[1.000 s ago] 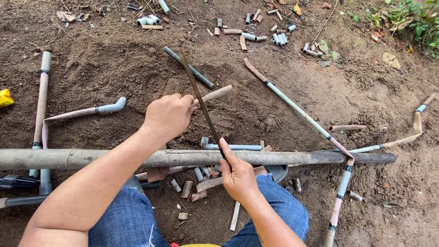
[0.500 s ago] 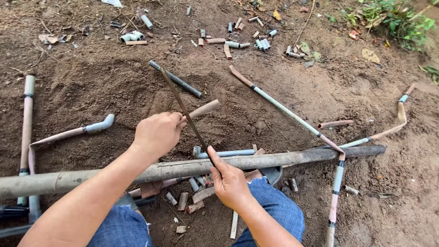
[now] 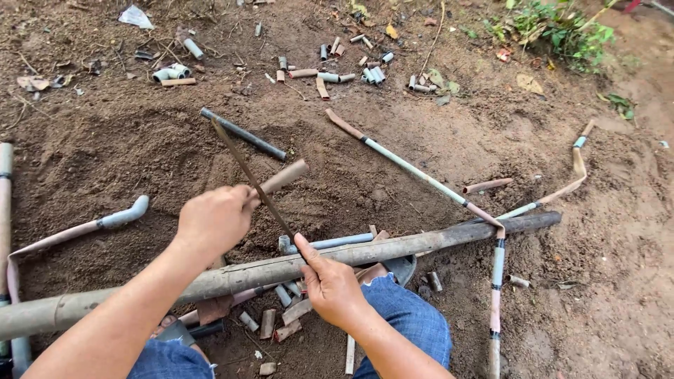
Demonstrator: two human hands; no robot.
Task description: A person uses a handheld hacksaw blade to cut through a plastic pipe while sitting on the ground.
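Observation:
My left hand (image 3: 214,219) grips a short tan pipe piece (image 3: 284,175) that sticks out to the upper right. A thin dark saw blade (image 3: 246,165) lies slantwise across that piece. My right hand (image 3: 330,284) pinches the blade's near end, just above a long muddy pipe (image 3: 435,242) that lies across my knees. My knees in blue jeans (image 3: 411,316) show under the pipe.
Cut pipe stubs (image 3: 284,312) lie under the long pipe and several more (image 3: 372,70) at the back. A dark rod (image 3: 246,133), a bent elbow pipe (image 3: 119,216) and a thin grey-and-brown pipe (image 3: 407,167) rest on the bare soil. Weeds (image 3: 554,28) grow top right.
The view has drifted, so everything sits lower and further left in frame. The blade leans a little more across the short pipe piece. Both hands keep their grips.

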